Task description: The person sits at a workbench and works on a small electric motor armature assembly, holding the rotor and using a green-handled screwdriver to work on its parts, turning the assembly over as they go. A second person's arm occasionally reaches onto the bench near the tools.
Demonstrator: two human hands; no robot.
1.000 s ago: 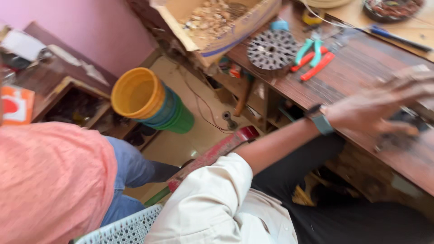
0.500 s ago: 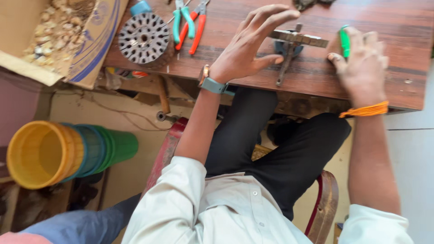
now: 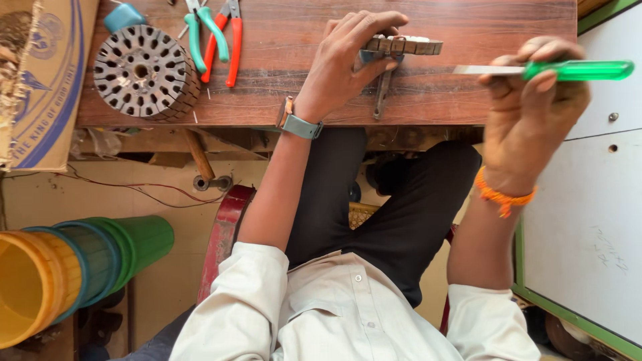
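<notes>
Person wearing an off-white buttoned shirt (image 3: 348, 314), sleeves rolled up to the elbows, and black trousers (image 3: 394, 214). Left wrist carrying a watch (image 3: 299, 124) on a grey-blue strap; right wrist wearing an orange thread band (image 3: 501, 195). Hands going bare.

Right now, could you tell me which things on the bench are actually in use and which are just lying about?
In use:
left hand on the small metal jig
right hand holding the green-handled screwdriver

Lying about:
slotted round metal core
green-handled pliers
red-handled pliers
cardboard box
stacked plastic buckets
</notes>
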